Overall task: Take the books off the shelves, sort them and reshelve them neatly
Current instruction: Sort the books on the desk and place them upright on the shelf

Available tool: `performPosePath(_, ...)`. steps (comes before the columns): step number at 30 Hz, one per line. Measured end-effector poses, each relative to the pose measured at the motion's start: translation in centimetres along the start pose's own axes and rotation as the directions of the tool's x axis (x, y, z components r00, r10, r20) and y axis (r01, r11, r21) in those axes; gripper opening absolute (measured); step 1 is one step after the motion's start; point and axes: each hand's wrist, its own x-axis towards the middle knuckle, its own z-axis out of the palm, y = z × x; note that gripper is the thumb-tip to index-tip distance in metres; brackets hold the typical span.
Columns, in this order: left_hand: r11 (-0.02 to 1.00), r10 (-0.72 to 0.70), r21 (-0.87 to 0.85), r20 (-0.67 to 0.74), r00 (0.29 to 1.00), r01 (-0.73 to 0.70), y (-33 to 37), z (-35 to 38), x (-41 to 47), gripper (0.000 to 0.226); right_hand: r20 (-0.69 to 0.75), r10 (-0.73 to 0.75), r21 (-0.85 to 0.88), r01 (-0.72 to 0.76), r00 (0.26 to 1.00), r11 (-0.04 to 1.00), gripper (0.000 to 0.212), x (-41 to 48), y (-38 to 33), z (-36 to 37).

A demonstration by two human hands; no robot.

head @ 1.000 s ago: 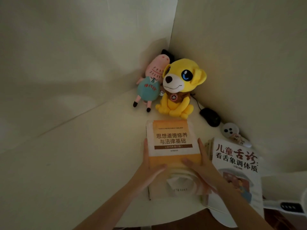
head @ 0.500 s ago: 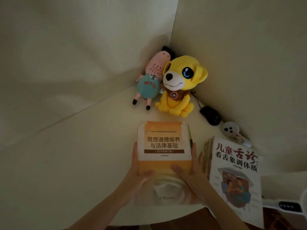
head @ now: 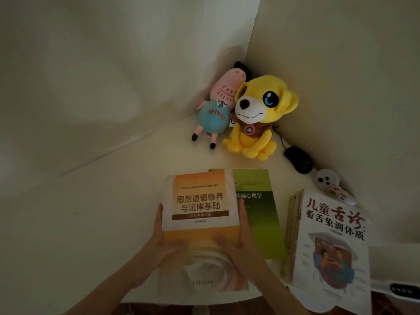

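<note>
We hold an orange-and-white paperback book (head: 200,201) at the near edge of the cream bench (head: 91,223). Our left hand (head: 163,244) and right hand (head: 236,246) grip its sides, fingers (head: 159,215) curled along the edges and thumbs on the cover. It overlaps a green paperback book (head: 259,214) lying flat, with a white-covered stack of books (head: 334,235) just beside. A yellow plush dog (head: 256,117) and a pink plush pig (head: 218,110) sit in the corner.

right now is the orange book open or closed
Closed: the orange book shows its front cover, no pages spread; the left hand and right hand grip its sides.
</note>
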Motion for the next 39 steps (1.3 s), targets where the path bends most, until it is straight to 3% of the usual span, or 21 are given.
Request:
performPosePath(5,0.997,-0.046,-0.055,0.043,0.998,0.049,-0.1,-0.1,-0.8,0.107,-0.017,-0.008,0.147,0.011,1.000,0.989,0.098,-0.1,0.2,-0.1)
performPosePath(11,0.988,-0.060,-0.148,-0.133,0.989,0.040,-1.6,-2.4,-2.3,0.129,0.038,0.093,0.086,-0.096,0.995,0.992,0.142,3.5,-0.7,1.5)
performPosePath(14,0.996,0.030,-0.074,-0.219,0.975,-0.048,-1.4,-3.6,-3.3,0.134,0.181,0.107,0.178,-0.140,0.978,0.974,0.140,5.3,-1.5,2.8)
performPosePath(16,0.993,0.116,0.026,-0.272,0.955,-0.113,-0.9,-4.7,-3.5,0.114,0.204,0.047,0.202,-0.089,0.978,0.975,0.137,5.6,-1.9,4.0)
performPosePath(18,0.977,0.201,0.127,-0.302,0.932,-0.170,-0.4,-6.3,-3.4,0.095,0.139,0.016,0.166,-0.040,0.990,0.985,0.139,5.5,-2.3,5.6)
performPosePath(20,0.943,0.307,0.226,-0.300,0.903,-0.245,0.4,-7.8,-3.3,0.105,0.078,-0.017,0.171,0.003,0.997,0.985,0.128,5.6,-2.2,7.2)
performPosePath(22,0.934,0.324,0.253,-0.311,0.893,-0.251,1.1,-8.8,-3.4,0.115,0.053,-0.049,0.141,0.041,0.997,0.989,0.108,5.5,-2.1,8.6)
performPosePath(27,0.901,0.388,0.336,-0.345,0.855,-0.273,0.4,-10.4,-3.4,0.093,0.072,-0.096,0.122,0.086,0.993,0.989,0.077,4.7,-1.6,9.8)
performPosePath(29,0.898,0.372,0.378,-0.372,0.851,-0.227,0.0,-10.9,-3.4,0.075,0.096,-0.088,0.133,0.075,0.992,0.988,0.084,4.3,-1.8,10.1)
performPosePath(32,0.909,0.289,0.398,-0.381,0.878,-0.127,0.1,-11.9,-3.3,0.052,0.127,-0.094,0.124,0.078,0.987,0.989,0.071,4.7,-2.2,10.0)
performPosePath(35,0.884,0.312,0.444,-0.324,0.893,-0.148,0.5,-12.4,-3.5,0.071,0.188,-0.090,0.062,0.079,0.978,0.995,0.064,5.3,-2.7,9.8)
performPosePath(39,0.888,0.301,0.437,-0.321,0.898,-0.142,0.9,-12.4,-3.3,0.062,0.169,-0.076,0.060,0.066,0.983,0.996,0.057,5.5,-2.8,9.6)
